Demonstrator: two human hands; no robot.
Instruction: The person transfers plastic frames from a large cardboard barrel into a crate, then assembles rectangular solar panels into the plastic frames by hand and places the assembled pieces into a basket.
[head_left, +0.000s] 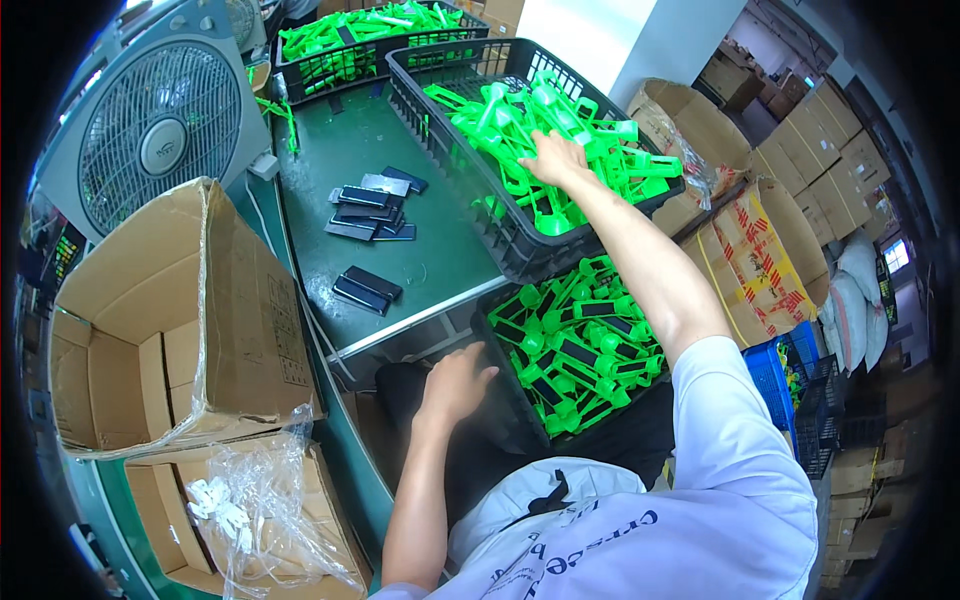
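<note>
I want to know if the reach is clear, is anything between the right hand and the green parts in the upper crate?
Nothing visible. The right hand already rests on the green parts heaped in the upper crate, reaching over its near rim. The left hand sits lower, at the edge of the lap crate.

— Where is the right hand lying?
— In the far crate, on the parts filling it.
— And the near crate?
— Sitting just right of the left hand, which is touching its rim.
— What is lying beyond that hand?
— Panels on the table, with boxes standing to its left.
</note>
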